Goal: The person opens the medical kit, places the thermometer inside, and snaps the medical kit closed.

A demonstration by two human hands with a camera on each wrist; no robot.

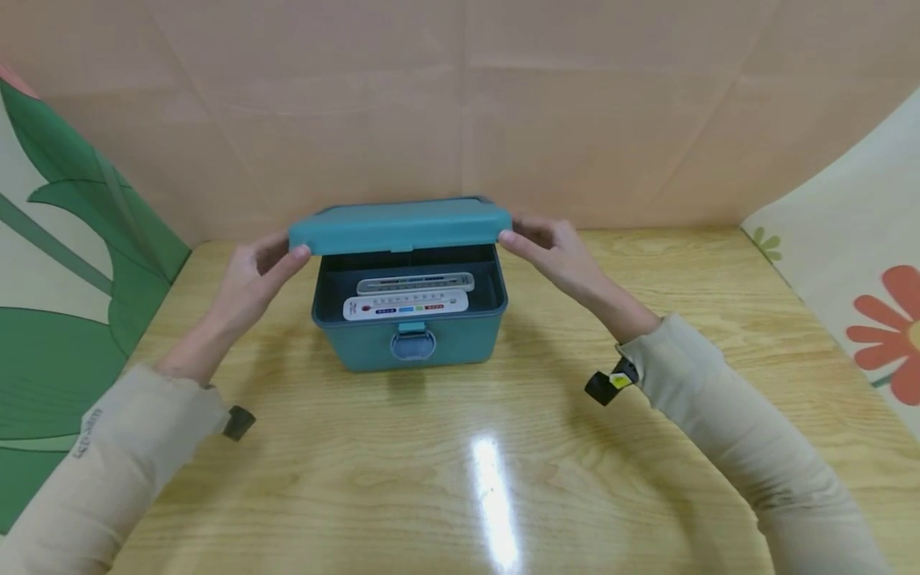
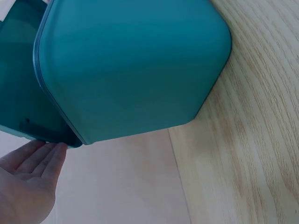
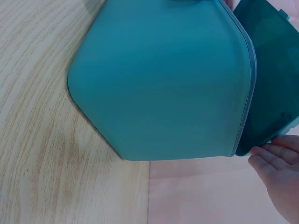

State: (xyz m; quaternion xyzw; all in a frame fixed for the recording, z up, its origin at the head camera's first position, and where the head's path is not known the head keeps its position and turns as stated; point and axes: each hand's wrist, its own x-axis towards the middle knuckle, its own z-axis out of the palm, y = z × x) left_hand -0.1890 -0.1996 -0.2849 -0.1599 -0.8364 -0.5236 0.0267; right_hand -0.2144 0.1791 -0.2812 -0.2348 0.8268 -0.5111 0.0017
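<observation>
A teal storage box (image 1: 414, 343) stands on the table with its lid (image 1: 402, 231) raised and tilted back. At the lid's left end, my left hand (image 1: 251, 279) holds the corner, thumb on the front edge. My right hand (image 1: 557, 259) grips the opposite corner in the same way. In the left wrist view, the fingers (image 2: 44, 161) lie against the lid's rim; the right wrist view has the other fingers (image 3: 275, 151) at its rim too. Inside the box lie a white thermometer (image 1: 406, 305) with coloured marks and a slim clear case (image 1: 415, 283) behind it.
The wooden table (image 1: 359, 479) reaches back to a pinkish-tan sheet (image 1: 460, 120). A green leaf-patterned panel (image 1: 50, 351) stands at the left, a flower-patterned one (image 1: 834, 231) at the right. A blue latch (image 1: 413, 343) hangs on the box's front.
</observation>
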